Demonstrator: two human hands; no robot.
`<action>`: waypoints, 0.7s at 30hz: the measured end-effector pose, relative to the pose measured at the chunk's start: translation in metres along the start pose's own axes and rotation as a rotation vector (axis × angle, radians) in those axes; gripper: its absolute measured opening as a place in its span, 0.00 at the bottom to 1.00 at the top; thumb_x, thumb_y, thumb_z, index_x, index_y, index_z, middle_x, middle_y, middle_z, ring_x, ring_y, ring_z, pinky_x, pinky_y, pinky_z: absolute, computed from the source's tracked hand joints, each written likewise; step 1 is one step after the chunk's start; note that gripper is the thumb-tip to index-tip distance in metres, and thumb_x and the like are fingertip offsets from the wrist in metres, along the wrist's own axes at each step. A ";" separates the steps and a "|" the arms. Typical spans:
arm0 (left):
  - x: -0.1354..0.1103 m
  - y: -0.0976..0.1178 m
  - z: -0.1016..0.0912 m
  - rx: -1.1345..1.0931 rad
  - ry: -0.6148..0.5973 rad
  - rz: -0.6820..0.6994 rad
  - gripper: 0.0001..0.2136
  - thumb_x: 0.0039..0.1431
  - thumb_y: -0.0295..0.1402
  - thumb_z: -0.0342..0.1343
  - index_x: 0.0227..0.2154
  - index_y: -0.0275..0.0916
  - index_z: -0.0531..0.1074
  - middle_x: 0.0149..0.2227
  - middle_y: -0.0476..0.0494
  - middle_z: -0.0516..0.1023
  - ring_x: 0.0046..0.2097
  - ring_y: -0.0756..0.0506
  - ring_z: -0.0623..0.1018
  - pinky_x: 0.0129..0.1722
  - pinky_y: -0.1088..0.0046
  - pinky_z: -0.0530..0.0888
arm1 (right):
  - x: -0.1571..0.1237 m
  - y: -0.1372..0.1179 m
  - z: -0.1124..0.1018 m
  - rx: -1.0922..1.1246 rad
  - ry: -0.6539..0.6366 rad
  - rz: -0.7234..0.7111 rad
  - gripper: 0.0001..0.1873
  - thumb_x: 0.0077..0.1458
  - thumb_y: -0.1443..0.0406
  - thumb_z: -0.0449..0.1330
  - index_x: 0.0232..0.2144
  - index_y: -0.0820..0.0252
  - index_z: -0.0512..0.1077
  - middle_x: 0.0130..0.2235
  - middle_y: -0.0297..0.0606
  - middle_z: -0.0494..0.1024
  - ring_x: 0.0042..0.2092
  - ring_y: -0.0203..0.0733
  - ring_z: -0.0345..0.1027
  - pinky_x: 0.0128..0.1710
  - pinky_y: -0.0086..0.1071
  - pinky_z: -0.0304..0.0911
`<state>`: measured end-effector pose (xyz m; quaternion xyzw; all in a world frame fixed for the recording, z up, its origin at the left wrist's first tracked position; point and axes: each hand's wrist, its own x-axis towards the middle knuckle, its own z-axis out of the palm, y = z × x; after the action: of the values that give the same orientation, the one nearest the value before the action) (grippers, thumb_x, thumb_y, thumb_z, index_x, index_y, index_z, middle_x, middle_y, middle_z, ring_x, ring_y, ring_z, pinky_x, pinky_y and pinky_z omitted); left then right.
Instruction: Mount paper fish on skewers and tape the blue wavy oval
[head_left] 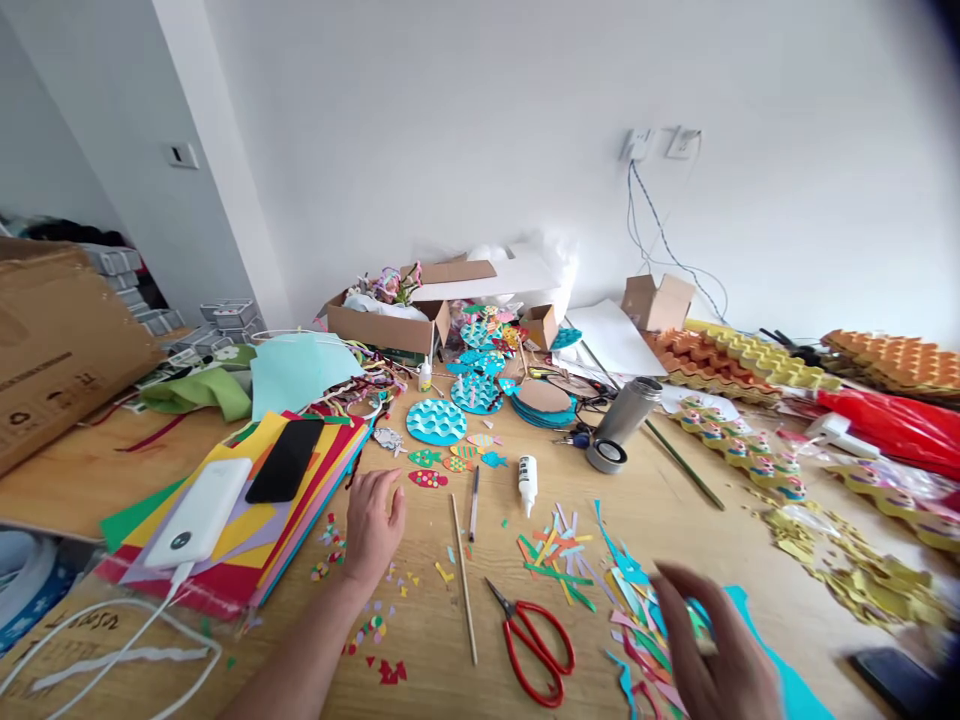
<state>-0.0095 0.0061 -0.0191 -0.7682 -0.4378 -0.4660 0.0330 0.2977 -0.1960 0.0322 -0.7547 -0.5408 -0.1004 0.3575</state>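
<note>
My left hand (375, 520) is low over the table, its fingers loosely bent and the thumb apart, with nothing visible in it. Just beyond its fingertips lies a red dotted paper fish (428, 479), beside several other paper fish (459, 464) in green, orange and blue. My right hand (716, 640), blurred, hovers with thumb and fingers apart above cut paper strips (652, 620) and a blue paper sheet (795, 690). Between the hands lie red-handled scissors (536, 650), a thin wooden stick (463, 580), a pen (474, 505) and a white glue bottle (528, 484).
Coloured paper sheets (277, 530) at left carry a black phone (285, 460) and a white power bank (199, 510). Behind the fish is a blue scalloped disc (436, 422). A metal flask (630, 408) and its lid (607, 456) stand right of centre. Egg trays (892, 360) lie far right.
</note>
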 end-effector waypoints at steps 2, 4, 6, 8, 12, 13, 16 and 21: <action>0.000 0.000 0.001 0.000 -0.011 0.005 0.10 0.58 0.24 0.49 0.42 0.37 0.67 0.38 0.41 0.74 0.42 0.41 0.72 0.46 0.59 0.68 | 0.048 -0.027 0.020 -0.058 -0.226 0.079 0.19 0.63 0.53 0.42 0.44 0.58 0.65 0.37 0.41 0.78 0.36 0.42 0.73 0.32 0.30 0.63; -0.001 -0.001 0.000 0.010 -0.019 0.005 0.10 0.58 0.24 0.49 0.42 0.37 0.67 0.38 0.41 0.74 0.42 0.41 0.72 0.45 0.59 0.68 | 0.088 -0.046 0.053 -0.269 -0.484 0.117 0.23 0.65 0.57 0.35 0.50 0.61 0.61 0.42 0.45 0.78 0.40 0.43 0.73 0.36 0.32 0.63; -0.002 -0.002 -0.002 0.027 -0.013 -0.004 0.10 0.58 0.24 0.49 0.43 0.37 0.67 0.38 0.40 0.74 0.41 0.41 0.72 0.44 0.59 0.68 | 0.115 -0.056 0.089 -0.343 -0.561 0.131 0.24 0.64 0.56 0.38 0.51 0.66 0.61 0.39 0.53 0.78 0.41 0.52 0.74 0.36 0.38 0.62; -0.003 -0.004 -0.003 0.039 -0.005 -0.013 0.11 0.58 0.23 0.49 0.43 0.37 0.66 0.38 0.40 0.74 0.41 0.41 0.72 0.44 0.59 0.68 | 0.127 -0.057 0.118 -0.382 -0.628 0.134 0.24 0.61 0.54 0.44 0.49 0.68 0.63 0.37 0.55 0.78 0.41 0.57 0.74 0.36 0.40 0.62; -0.002 -0.009 -0.003 0.035 -0.016 -0.036 0.11 0.58 0.24 0.49 0.43 0.37 0.66 0.39 0.40 0.74 0.42 0.41 0.72 0.44 0.59 0.69 | 0.134 -0.041 0.139 -0.434 -0.719 0.139 0.19 0.57 0.60 0.49 0.48 0.65 0.63 0.39 0.53 0.78 0.42 0.56 0.74 0.36 0.39 0.62; -0.002 -0.010 -0.002 0.030 -0.021 -0.043 0.11 0.58 0.24 0.50 0.43 0.37 0.66 0.39 0.40 0.74 0.42 0.41 0.72 0.44 0.60 0.69 | 0.137 -0.035 0.138 -0.449 -0.724 0.148 0.19 0.57 0.61 0.48 0.49 0.65 0.62 0.39 0.54 0.78 0.42 0.55 0.74 0.36 0.39 0.62; -0.001 -0.011 0.001 0.008 -0.031 -0.060 0.11 0.57 0.23 0.50 0.43 0.37 0.67 0.38 0.41 0.75 0.41 0.42 0.72 0.43 0.61 0.69 | 0.148 -0.014 0.128 -0.503 -0.709 0.185 0.22 0.57 0.61 0.47 0.51 0.68 0.60 0.40 0.55 0.77 0.43 0.56 0.73 0.37 0.40 0.62; -0.002 -0.007 0.001 -0.022 -0.044 -0.054 0.11 0.57 0.22 0.49 0.43 0.38 0.66 0.37 0.42 0.74 0.41 0.42 0.72 0.43 0.61 0.69 | 0.161 0.009 0.114 -0.569 -0.707 0.202 0.20 0.58 0.59 0.48 0.48 0.69 0.63 0.39 0.55 0.77 0.42 0.56 0.73 0.37 0.40 0.62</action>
<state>-0.0145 0.0099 -0.0232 -0.7666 -0.4537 -0.4544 0.0021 0.3424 -0.0035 0.0329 -0.8596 -0.5043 0.0539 -0.0623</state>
